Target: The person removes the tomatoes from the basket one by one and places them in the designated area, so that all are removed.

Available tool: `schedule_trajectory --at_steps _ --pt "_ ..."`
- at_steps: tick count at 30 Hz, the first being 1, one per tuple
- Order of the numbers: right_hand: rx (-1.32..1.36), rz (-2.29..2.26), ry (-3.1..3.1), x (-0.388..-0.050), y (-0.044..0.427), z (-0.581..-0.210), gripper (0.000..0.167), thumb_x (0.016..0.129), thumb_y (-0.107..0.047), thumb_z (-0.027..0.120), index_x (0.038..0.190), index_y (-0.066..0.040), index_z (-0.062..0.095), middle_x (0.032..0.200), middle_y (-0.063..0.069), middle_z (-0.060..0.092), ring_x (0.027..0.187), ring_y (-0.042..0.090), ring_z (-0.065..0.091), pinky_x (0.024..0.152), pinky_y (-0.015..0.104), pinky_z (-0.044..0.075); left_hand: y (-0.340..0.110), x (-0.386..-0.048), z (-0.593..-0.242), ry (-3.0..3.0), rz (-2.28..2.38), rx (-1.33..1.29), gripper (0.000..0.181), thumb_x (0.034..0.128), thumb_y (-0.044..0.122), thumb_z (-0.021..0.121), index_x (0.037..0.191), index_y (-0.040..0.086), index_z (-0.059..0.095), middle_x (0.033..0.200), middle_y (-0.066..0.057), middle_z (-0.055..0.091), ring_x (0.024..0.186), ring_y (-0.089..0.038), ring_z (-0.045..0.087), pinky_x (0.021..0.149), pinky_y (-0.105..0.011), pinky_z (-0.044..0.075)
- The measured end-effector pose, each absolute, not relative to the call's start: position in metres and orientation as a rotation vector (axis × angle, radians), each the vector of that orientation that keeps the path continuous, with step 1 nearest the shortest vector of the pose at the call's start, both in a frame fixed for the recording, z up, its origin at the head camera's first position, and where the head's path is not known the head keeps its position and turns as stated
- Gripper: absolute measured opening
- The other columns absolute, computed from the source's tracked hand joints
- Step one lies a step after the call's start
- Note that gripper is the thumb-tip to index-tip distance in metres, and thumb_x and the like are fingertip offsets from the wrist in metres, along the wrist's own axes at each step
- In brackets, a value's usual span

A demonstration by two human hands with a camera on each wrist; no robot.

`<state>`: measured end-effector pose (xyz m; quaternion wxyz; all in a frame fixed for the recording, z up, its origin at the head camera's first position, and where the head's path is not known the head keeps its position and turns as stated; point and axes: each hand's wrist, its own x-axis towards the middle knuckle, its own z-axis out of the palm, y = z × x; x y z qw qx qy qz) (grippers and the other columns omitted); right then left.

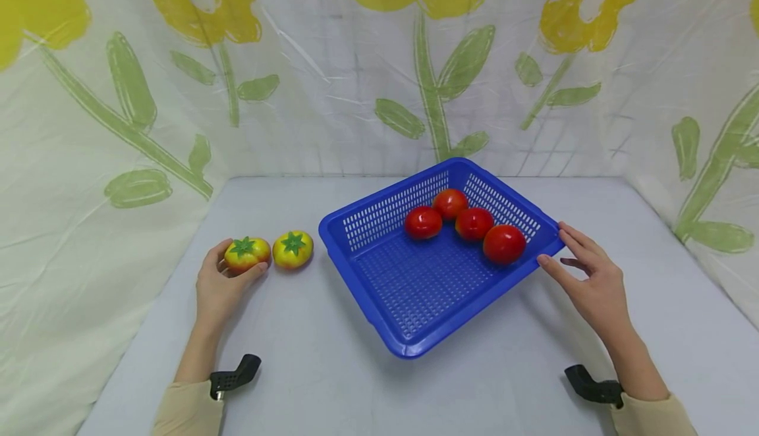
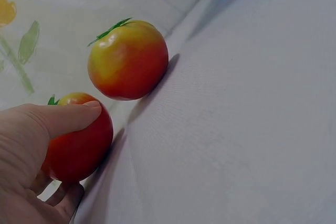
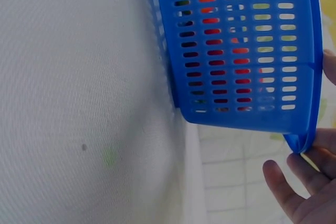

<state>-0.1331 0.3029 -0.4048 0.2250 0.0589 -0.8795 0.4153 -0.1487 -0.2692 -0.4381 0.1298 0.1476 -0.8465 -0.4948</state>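
So there's a blue perforated plastic basket (image 1: 409, 284) sitting at an angle on the white-covered table (image 1: 320, 383), one corner pointing toward the person. Inside are four glossy red tomatoes (image 1: 474, 224), all bunched toward the far corner and along the right-hand wall. Three make a diagonal line there, and the fourth sits just to the left of them. You can even spot red through the slots from the right wrist's side (handy thing about a mesh basket).

The right hand (image 1: 593, 284) has the basket by its right corner: thumb on the near rim, index finger on the other side of the corner, the grip only part-way closed. The lower fingers are spread loosely off the rim.

Outside the basket, on the left, are two yellow-and-red ones with green star-shaped tops. The left hand (image 1: 222, 284) is curled around the left yellow-red tomato (image 1: 247, 255), thumb across the near side, fingers round the other, opened about as wide as the fruit. The right yellow-red tomato (image 1: 293, 250) sits just beside it, between that hand and the basket.
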Motion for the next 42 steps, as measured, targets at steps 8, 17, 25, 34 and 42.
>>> schedule_trajectory --at_steps 8,17,25,34,42 --pt "0.159 1.140 -2.429 -0.1329 0.3031 -0.4042 0.064 0.085 -0.016 0.079 0.143 -0.011 0.052 0.147 -0.001 0.047 0.120 0.000 0.047 0.083 0.004 0.041 -0.2677 -0.1486 -0.4362 -2.471 -1.445 0.430 0.089 0.0861 0.029 0.078 0.155 0.009 0.025 0.153 -0.018 0.032 0.135 -0.039 0.036 0.109 -0.051 0.033" --pt "0.157 1.141 -2.436 -0.1330 0.3023 -0.4045 0.064 0.086 -0.017 0.079 0.143 -0.011 0.052 0.147 -0.001 0.047 0.121 0.000 0.047 0.083 0.004 0.041 -0.2698 -0.1483 -0.4380 -2.503 -1.426 0.411 0.091 0.0866 0.029 0.078 0.156 0.008 0.022 0.153 -0.020 0.031 0.135 -0.040 0.035 0.109 -0.052 0.032" --pt "0.167 1.140 -2.429 -0.1331 0.3022 -0.4042 0.064 0.086 -0.016 0.079 0.144 -0.011 0.052 0.147 -0.001 0.047 0.121 0.002 0.048 0.083 0.004 0.041 -0.2707 -0.1484 -0.4384 -2.508 -1.427 0.376 0.095 0.0840 0.026 0.080 0.156 0.006 0.021 0.154 -0.021 0.029 0.136 -0.038 0.034 0.110 -0.053 0.031" --pt "0.152 1.128 -2.444 -0.1326 0.3020 -0.4038 0.064 0.087 -0.019 0.078 0.144 -0.012 0.051 0.148 0.000 0.046 0.124 0.004 0.047 0.082 0.003 0.040 -0.2707 -0.1493 -0.4400 -2.475 -1.438 0.414 0.093 0.0845 0.033 0.079 0.155 0.008 0.024 0.152 -0.019 0.033 0.133 -0.036 0.037 0.108 -0.051 0.033" --pt "0.153 1.137 -2.440 -0.1317 0.3014 -0.4030 0.063 0.087 -0.018 0.078 0.144 -0.011 0.051 0.148 0.000 0.047 0.125 0.004 0.047 0.082 0.004 0.041 -0.2699 -0.1503 -0.4403 -2.472 -1.437 0.414 0.092 0.0843 0.032 0.080 0.155 0.008 0.025 0.152 -0.017 0.034 0.135 -0.034 0.037 0.109 -0.050 0.033"
